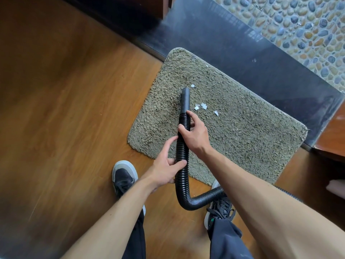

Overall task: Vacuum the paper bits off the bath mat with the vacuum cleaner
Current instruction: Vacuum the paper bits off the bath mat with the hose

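**A:** Why both hands on the hose [182,150]?

**B:** For steering, I'd judge. The right hand [194,131] wraps the ribbed black tube just behind the smooth nozzle [185,99], and the left hand [164,169] clasps it lower, above the bend.

**A:** And the paper bits [200,107]?

**B:** Thin white scraps, just right of the nozzle at frame centre, on the shaggy grey-green bath mat [242,143] — not yet sucked up. Glossy wood floor [65,109] on the left — dark sill [261,62] and pebbles [308,25] upper right.
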Demonstrator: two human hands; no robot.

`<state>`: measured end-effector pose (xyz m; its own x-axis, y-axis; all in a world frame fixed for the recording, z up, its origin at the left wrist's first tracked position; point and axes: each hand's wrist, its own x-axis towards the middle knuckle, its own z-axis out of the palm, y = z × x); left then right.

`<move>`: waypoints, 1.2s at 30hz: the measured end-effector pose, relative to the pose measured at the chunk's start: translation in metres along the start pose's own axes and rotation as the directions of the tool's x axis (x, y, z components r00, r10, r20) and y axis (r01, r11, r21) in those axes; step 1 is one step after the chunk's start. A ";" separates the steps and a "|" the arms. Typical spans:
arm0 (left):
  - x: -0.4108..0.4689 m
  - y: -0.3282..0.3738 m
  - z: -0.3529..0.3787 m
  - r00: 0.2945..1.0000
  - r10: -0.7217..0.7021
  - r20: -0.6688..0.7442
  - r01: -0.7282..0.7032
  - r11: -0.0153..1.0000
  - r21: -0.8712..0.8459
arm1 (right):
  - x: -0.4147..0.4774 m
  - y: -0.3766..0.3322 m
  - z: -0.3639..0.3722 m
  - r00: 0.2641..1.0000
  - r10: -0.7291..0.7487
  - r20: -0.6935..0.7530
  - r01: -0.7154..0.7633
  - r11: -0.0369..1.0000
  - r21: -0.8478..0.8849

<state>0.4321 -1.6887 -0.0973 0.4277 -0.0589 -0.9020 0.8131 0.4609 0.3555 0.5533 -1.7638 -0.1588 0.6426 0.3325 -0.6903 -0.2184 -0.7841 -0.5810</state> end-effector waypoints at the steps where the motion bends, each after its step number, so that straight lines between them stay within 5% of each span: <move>1: 0.002 0.003 0.000 1.000 -0.001 0.003 0.001 1.000 0.015 | 0.002 0.000 -0.002 1.000 0.009 -0.008 -0.009 1.000 0.003; 10: 0.016 0.020 0.006 0.999 0.008 0.031 -0.011 0.997 0.079 | 0.019 0.002 -0.020 0.998 0.033 -0.043 -0.032 0.999 0.035; 36: -0.029 -0.018 0.023 0.997 -0.068 0.019 0.065 0.991 0.117 | -0.023 0.041 -0.015 0.959 0.168 0.228 -0.212 0.959 0.189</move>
<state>0.4140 -1.7159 -0.0720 0.3789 -0.1071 -0.9192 0.8800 0.3491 0.3220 0.5402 -1.8112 -0.1599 0.4122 0.3070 -0.8578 -0.4844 -0.7235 -0.4918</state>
